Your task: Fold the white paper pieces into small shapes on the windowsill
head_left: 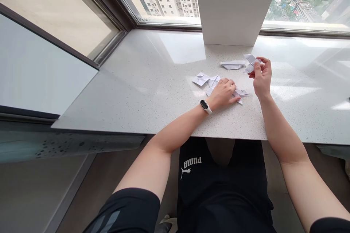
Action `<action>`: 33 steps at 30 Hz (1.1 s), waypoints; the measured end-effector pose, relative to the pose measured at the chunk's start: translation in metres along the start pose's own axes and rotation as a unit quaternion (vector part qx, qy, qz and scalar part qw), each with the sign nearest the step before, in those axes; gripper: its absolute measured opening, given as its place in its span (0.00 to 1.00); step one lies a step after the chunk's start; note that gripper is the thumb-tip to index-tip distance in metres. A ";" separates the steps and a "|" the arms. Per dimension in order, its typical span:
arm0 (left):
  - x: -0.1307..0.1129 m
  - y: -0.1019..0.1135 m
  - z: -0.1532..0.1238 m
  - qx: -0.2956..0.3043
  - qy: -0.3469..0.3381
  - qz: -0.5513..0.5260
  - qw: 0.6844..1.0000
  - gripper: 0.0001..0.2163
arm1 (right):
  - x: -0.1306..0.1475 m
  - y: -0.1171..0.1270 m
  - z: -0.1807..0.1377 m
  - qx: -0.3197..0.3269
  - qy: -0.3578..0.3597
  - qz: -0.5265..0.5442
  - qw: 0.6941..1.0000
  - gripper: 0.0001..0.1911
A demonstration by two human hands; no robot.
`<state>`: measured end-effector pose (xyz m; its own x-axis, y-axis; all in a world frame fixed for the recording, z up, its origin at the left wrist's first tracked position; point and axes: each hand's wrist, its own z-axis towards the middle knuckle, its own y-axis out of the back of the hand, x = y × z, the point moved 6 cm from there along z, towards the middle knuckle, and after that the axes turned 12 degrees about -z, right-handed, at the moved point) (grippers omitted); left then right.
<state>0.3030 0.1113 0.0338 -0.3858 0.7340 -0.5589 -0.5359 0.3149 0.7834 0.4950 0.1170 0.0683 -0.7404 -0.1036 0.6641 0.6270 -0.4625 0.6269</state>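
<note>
My left hand (224, 93), with a white band at the wrist, lies palm down with curled fingers on a pile of folded white paper pieces (212, 82) on the pale stone counter (153, 80). My right hand (261, 76) is raised a little to the right and pinches a small folded white paper shape (250, 62) between thumb and fingertips. A folded paper boat shape (233, 65) lies flat just left of that held piece. Another folded square (201, 79) lies left of my left hand.
A white rectangular box (232, 16) stands upright at the back of the counter against the window. The counter's front edge runs above my lap. A window frame and glass panel lie to the left; city buildings show outside.
</note>
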 end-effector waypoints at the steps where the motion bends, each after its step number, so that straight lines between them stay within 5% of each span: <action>1: -0.001 -0.002 0.000 0.000 -0.005 -0.010 1.000 0.14 | 0.000 0.001 0.000 -0.006 0.002 -0.012 1.000 0.39; 7: 0.015 0.011 -0.003 -0.024 0.004 -0.169 0.985 0.03 | 0.001 0.002 0.000 0.006 0.035 -0.036 0.999 0.39; 12: 0.036 0.023 -0.006 -0.069 0.063 -0.311 0.946 0.11 | 0.002 0.002 -0.001 0.011 0.032 -0.014 0.999 0.37; 15: 0.043 0.029 -0.007 -0.093 0.083 -0.330 0.936 0.19 | 0.003 0.001 -0.001 0.021 0.018 0.015 1.000 0.35; 28: 0.060 0.029 -0.004 -0.172 0.095 -0.416 0.888 0.15 | 0.012 -0.013 -0.011 0.174 0.038 0.191 0.965 0.30; 33: 0.056 0.031 -0.004 -0.176 0.081 -0.489 0.850 0.17 | 0.007 -0.017 -0.010 0.162 0.036 0.189 0.968 0.27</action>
<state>0.2619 0.1603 0.0255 0.2905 0.1220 -0.9491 -0.8406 0.5064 -0.1921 0.4767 0.1153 0.0588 -0.4510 -0.2788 0.8479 0.8907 -0.0805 0.4473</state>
